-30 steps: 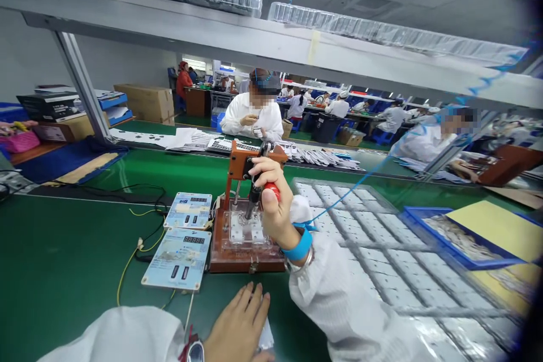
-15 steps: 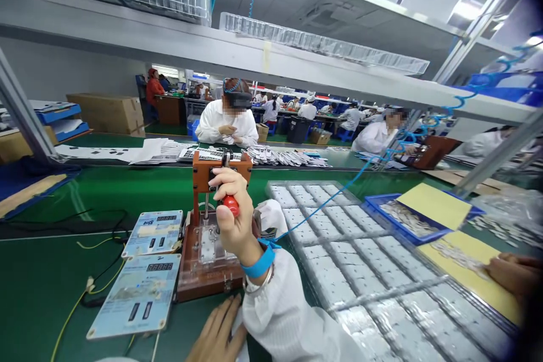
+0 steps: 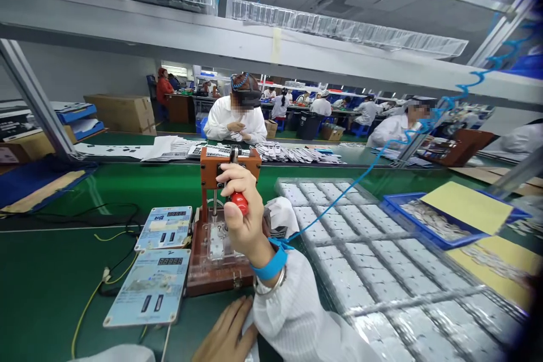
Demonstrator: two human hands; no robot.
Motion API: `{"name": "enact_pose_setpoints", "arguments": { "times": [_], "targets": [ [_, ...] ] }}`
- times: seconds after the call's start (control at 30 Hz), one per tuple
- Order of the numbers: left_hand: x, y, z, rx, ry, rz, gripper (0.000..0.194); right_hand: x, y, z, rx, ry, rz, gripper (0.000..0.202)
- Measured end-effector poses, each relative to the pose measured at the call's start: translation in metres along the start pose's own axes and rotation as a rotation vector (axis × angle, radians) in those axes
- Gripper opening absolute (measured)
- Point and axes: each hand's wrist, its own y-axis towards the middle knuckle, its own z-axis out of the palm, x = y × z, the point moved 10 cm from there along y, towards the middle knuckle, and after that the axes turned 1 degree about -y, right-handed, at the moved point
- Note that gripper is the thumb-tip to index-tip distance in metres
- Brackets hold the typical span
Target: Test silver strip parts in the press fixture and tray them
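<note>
My right hand (image 3: 244, 203) is wrapped round the red ball knob (image 3: 240, 202) of a lever on a brown test press (image 3: 220, 280). A blue wrist strap (image 3: 271, 264) with a coiled cord circles that wrist. Beneath the press's metal rod, a clear plate with a pale flat part (image 3: 217, 246) sits on the base. My left hand (image 3: 227, 331) lies on the bench in front of the press, fingers stretched out. Something whitish shows beside its thumb, partly hidden by my right sleeve. Left of the press are two light-blue meter boards (image 3: 148, 294) with digit displays.
Clear trays (image 3: 356, 271) of white parts cover the right side. Beyond them stand a blue bin (image 3: 453, 240) and yellow sheets (image 3: 466, 203). Wires (image 3: 87, 305) run along the left. A shelf beam (image 3: 254, 45) crosses overhead; a co-worker (image 3: 237, 116) sits opposite.
The whole view has shifted, so the bench appears farther left. Another person's hand at the right edge is out of sight. Both my hands keep their places by the press.
</note>
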Motion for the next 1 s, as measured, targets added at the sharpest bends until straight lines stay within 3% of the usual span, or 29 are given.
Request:
{"name": "enact_pose_setpoints", "arguments": {
  "times": [0.33, 0.67, 1.0],
  "targets": [
    [0.0, 0.003, -0.007, 0.017, -0.023, -0.013, 0.058, 0.0, -0.001, -0.001, 0.01, 0.026, 0.005, 0.028],
    [0.002, -0.002, 0.004, -0.007, -0.034, -0.059, 0.036, -0.004, -0.004, -0.002, -0.043, 0.008, 0.007, 0.031],
    [0.0, 0.006, -0.011, -0.042, 0.004, -0.056, 0.034, 0.004, -0.014, -0.002, -0.053, -0.093, -0.215, 0.034]
  ]
}}
